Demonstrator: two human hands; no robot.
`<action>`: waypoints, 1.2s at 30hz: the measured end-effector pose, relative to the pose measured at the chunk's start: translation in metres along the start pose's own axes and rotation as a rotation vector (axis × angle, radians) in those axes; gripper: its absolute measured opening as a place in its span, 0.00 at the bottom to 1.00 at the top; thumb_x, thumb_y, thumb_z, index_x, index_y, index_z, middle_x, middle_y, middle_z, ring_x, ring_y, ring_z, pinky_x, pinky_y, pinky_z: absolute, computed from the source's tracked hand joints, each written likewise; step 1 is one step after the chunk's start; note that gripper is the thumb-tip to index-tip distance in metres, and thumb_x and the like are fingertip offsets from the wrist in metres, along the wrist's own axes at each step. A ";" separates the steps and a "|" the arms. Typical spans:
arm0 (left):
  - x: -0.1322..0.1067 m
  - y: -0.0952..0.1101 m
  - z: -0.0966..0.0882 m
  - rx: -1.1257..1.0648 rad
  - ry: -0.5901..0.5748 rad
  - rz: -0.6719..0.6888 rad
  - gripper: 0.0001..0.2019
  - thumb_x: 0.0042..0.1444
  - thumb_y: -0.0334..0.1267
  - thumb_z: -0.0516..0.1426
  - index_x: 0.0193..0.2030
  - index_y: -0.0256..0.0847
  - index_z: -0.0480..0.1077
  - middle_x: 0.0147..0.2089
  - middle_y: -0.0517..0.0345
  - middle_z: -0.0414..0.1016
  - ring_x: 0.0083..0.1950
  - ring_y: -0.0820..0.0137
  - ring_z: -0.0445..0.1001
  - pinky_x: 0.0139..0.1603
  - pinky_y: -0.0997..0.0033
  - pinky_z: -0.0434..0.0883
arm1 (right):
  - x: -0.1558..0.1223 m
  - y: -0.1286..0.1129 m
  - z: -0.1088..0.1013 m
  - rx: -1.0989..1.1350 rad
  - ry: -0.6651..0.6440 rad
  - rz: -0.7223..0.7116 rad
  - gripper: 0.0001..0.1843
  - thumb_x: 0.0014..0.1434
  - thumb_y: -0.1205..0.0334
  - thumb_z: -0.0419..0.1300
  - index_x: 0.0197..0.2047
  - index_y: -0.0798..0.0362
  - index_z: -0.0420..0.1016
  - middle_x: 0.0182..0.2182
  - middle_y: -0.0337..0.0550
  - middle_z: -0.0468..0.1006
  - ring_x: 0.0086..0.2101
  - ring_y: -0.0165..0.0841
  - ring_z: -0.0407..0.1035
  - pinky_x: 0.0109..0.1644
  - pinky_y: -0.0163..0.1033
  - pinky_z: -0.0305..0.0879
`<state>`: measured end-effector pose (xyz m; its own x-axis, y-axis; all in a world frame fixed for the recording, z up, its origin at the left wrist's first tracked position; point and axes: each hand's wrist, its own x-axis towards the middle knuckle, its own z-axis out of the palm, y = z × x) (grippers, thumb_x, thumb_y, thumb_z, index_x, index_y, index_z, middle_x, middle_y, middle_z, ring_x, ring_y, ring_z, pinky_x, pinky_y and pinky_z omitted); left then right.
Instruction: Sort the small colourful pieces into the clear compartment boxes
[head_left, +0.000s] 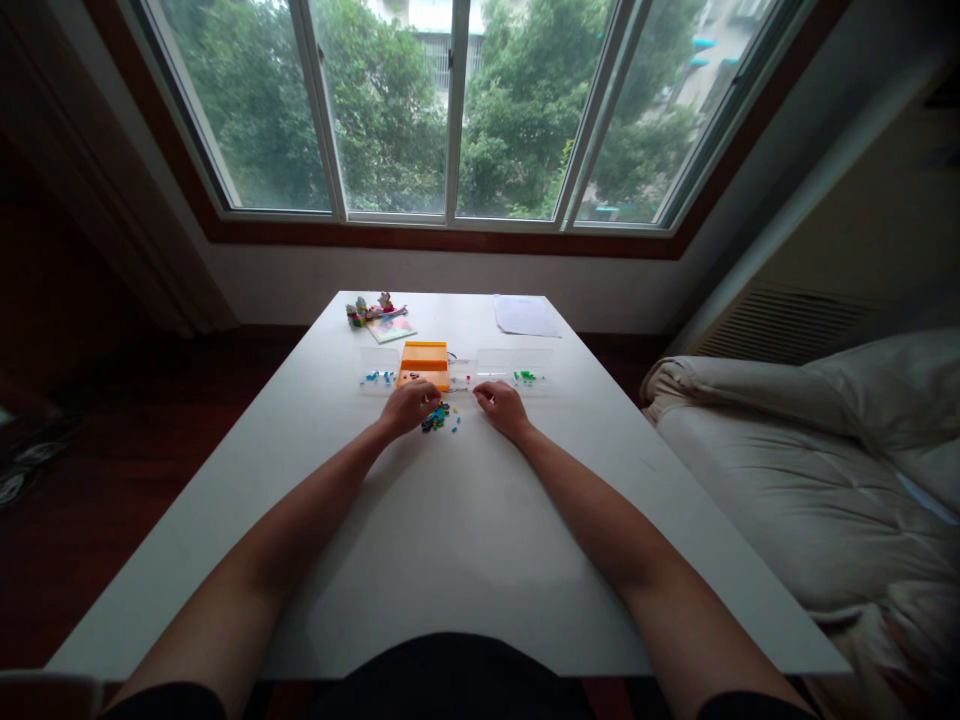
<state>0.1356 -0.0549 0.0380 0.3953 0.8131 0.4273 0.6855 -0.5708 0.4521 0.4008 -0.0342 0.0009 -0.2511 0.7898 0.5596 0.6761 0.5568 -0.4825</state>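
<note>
Both my arms reach out over a white table (450,540). My left hand (409,405) rests at the left side of a small heap of tiny coloured pieces (440,418), fingers curled down onto it. My right hand (501,403) lies just right of the heap, fingers bent toward the table; what they pinch, if anything, is too small to see. Behind the hands stands an orange box (424,363). Clear trays flank it, one with blue bits (379,375) on the left and one with green bits (525,374) on the right.
A small built toy model (373,308) and a colourful booklet (391,328) lie at the far left of the table. A sheet of paper (525,315) lies at the far right. A bed with pale bedding (825,450) borders the table's right side. Windows fill the far wall.
</note>
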 end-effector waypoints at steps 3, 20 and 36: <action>-0.005 0.020 0.008 0.123 -0.116 0.134 0.06 0.59 0.39 0.59 0.37 0.43 0.78 0.39 0.54 0.79 0.42 0.64 0.74 0.44 0.65 0.68 | 0.000 0.001 0.000 0.005 0.000 -0.004 0.07 0.62 0.68 0.60 0.39 0.50 0.80 0.30 0.39 0.78 0.35 0.35 0.68 0.43 0.38 0.62; -0.012 0.035 0.019 0.231 -0.199 0.230 0.06 0.62 0.35 0.57 0.38 0.43 0.76 0.42 0.52 0.76 0.46 0.62 0.71 0.48 0.63 0.66 | -0.001 0.005 0.001 -0.004 0.001 -0.014 0.07 0.62 0.67 0.60 0.39 0.50 0.80 0.30 0.39 0.78 0.34 0.35 0.67 0.43 0.38 0.62; -0.014 0.035 0.019 0.198 -0.243 0.301 0.05 0.63 0.37 0.57 0.38 0.45 0.76 0.42 0.55 0.77 0.48 0.62 0.70 0.50 0.63 0.65 | 0.000 -0.001 -0.002 -0.001 -0.007 0.006 0.07 0.62 0.66 0.60 0.39 0.50 0.80 0.30 0.39 0.79 0.35 0.35 0.68 0.42 0.38 0.63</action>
<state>0.1658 -0.0839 0.0335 0.7116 0.6304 0.3100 0.6122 -0.7730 0.1666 0.4018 -0.0357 0.0028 -0.2521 0.7951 0.5516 0.6785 0.5516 -0.4851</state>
